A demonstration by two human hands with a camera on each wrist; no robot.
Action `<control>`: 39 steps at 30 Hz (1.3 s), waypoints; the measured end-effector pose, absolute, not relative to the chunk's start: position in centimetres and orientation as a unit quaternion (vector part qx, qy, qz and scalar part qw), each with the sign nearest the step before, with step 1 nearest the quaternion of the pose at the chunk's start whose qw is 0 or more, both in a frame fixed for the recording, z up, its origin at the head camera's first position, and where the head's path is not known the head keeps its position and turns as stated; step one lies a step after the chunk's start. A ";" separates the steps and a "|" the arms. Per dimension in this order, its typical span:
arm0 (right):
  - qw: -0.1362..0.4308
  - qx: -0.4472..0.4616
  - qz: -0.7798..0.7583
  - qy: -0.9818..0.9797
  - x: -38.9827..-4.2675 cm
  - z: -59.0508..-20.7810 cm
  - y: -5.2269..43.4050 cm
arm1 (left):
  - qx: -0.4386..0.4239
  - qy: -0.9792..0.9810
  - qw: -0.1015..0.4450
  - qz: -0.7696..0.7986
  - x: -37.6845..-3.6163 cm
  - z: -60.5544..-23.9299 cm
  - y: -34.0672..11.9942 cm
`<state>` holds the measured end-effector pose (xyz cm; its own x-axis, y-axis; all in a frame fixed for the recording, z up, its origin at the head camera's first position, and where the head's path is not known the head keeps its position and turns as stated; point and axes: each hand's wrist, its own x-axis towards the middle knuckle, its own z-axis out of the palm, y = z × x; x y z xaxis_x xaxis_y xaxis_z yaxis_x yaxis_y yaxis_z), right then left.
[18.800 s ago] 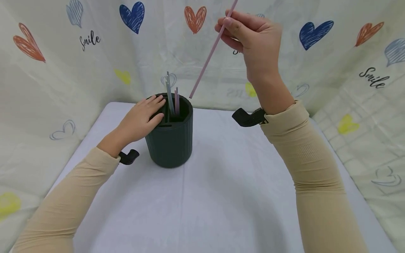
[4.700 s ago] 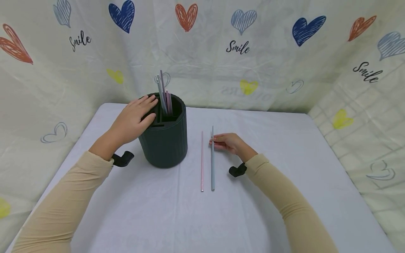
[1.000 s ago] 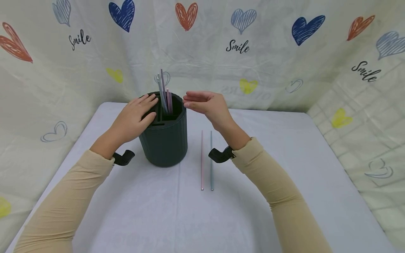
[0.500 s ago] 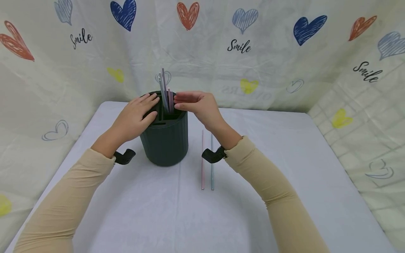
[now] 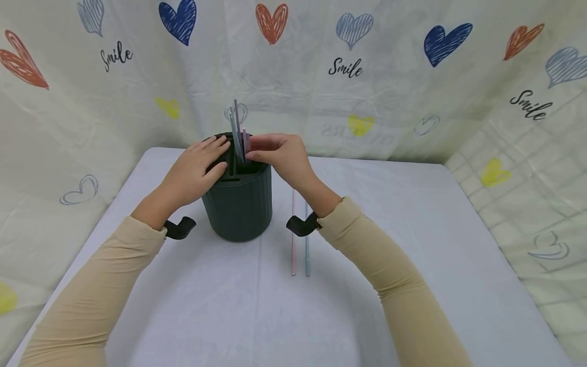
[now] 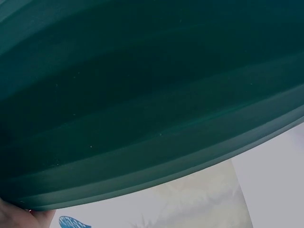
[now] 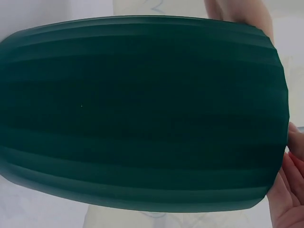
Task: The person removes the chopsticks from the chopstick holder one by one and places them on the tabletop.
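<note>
A dark green ribbed holder (image 5: pixel 237 211) with divided compartments stands on the table in the head view. Several thin straws (image 5: pixel 236 133), grey-blue and purple-pink, lean upright in its open compartment. My left hand (image 5: pixel 193 165) rests across the holder's left top, fingers extended. With thumb and fingers, my right hand (image 5: pixel 281 154) pinches a short purple straw (image 5: pixel 248 140) at the rim; the fingertips partly cover it. A pink straw (image 5: pixel 293 250) and a blue straw (image 5: pixel 308 255) lie parallel on the table, partly hidden by the right wrist. Both wrist views are mostly filled by the holder's wall (image 7: pixel 142 114).
The white table (image 5: pixel 220 306) reaches back to a curtain (image 5: pixel 302 92) printed with hearts and "Smile". Black wrist mounts (image 5: pixel 304 225) sit on both forearms, the right one above the two lying straws.
My right hand has moved left from beside the holder's rim to the upright straws, its fingertips now on a purple one. Earlier it set the blue straw beside the pink one. The left hand stays put.
</note>
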<state>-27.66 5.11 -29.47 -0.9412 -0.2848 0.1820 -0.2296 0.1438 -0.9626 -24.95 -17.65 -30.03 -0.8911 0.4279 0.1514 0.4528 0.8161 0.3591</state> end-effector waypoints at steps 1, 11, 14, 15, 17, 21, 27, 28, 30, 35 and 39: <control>0.019 -0.172 -0.629 0.758 -27.7 -29.5 5.0 | -0.231 -0.952 0.031 -0.196 -24.9 -30.0 -17.7; -0.015 -0.178 -0.613 0.770 -27.6 -29.6 4.6 | -0.231 -0.952 0.030 -0.198 -24.9 -30.0 -17.7; -0.018 -0.176 -0.615 0.768 -27.6 -29.5 4.5 | -0.230 -0.952 0.031 -0.199 -24.9 -30.0 -17.7; -0.018 -0.175 -0.618 0.767 -27.5 -29.5 4.5 | -0.231 -0.952 0.031 -0.199 -24.8 -30.0 -17.7; -0.022 -0.174 -0.624 0.762 -27.4 -29.3 4.5 | -0.231 -0.952 0.032 -0.198 -24.8 -30.0 -17.7; -0.044 -0.186 -0.644 0.741 -26.8 -28.7 4.8 | -0.232 -0.952 0.034 -0.195 -24.8 -29.9 -17.7; -0.090 -0.214 -0.663 0.711 -26.0 -27.3 5.3 | -0.233 -0.953 0.034 -0.192 -25.0 -29.9 -17.7; -0.096 -0.219 -0.667 0.706 -25.9 -27.1 5.4 | -0.233 -0.953 0.034 -0.192 -25.0 -29.9 -17.7; -0.108 -0.229 -0.677 0.691 -25.8 -26.6 5.5 | -0.234 -0.953 0.034 -0.191 -25.0 -29.9 -17.7; -0.108 -0.233 -0.725 0.639 -25.5 -25.6 5.8 | -0.233 -0.953 0.038 -0.190 -25.0 -30.0 -17.8; -0.104 -0.228 -0.749 0.613 -25.3 -25.1 6.0 | -0.233 -0.953 0.036 -0.191 -24.9 -30.1 -17.8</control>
